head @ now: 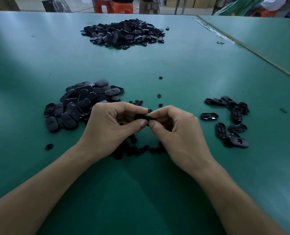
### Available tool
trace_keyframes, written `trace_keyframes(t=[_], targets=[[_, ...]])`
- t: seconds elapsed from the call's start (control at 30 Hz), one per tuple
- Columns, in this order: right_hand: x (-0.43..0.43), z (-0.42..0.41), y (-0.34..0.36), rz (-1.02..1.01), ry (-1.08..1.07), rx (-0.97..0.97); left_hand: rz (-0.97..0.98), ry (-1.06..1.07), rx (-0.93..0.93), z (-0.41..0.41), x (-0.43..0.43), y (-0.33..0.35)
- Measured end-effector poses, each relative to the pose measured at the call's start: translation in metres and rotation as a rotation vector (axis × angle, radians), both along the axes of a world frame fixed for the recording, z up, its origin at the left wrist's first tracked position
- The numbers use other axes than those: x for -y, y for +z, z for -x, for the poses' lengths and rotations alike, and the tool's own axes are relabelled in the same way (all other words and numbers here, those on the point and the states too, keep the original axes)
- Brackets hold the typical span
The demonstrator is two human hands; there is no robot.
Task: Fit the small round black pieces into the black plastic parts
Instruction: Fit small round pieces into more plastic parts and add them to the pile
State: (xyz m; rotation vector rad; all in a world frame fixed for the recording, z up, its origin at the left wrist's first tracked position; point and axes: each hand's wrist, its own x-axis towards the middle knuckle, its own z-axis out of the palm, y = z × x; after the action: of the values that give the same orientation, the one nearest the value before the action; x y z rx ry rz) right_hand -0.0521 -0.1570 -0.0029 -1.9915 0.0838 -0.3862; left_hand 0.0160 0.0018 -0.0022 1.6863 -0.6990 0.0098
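My left hand [112,126] and my right hand [176,133] meet at the middle of the green table, both pinching one black plastic part [143,117] between thumbs and fingertips. Whether a round piece sits in it is hidden by my fingers. A heap of oval black plastic parts [80,104] lies just left of my left hand. Small round black pieces [137,150] are scattered under and behind my wrists, with a few more [159,95] beyond my fingers. Several oval parts [230,119] lie spread out to the right of my right hand.
A large pile of black parts [124,33] sits far back on the green table [174,56]. One round piece [49,147] lies alone at the left. A seam [242,46] to a second table runs diagonally at the right. Stools and boxes stand beyond the far edge.
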Motion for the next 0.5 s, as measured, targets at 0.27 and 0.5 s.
trace_keyframes(t=[0.27,0.5], targets=[[-0.0011,0.0008,0.001,0.007,0.011,0.031,-0.003,0.025,0.029,-0.0017,-0.001,-0.0032],[-0.0023,0.0013,0.0024,0.01,-0.002,0.046,0.01,0.045,0.043,0.0004,0.0,-0.003]])
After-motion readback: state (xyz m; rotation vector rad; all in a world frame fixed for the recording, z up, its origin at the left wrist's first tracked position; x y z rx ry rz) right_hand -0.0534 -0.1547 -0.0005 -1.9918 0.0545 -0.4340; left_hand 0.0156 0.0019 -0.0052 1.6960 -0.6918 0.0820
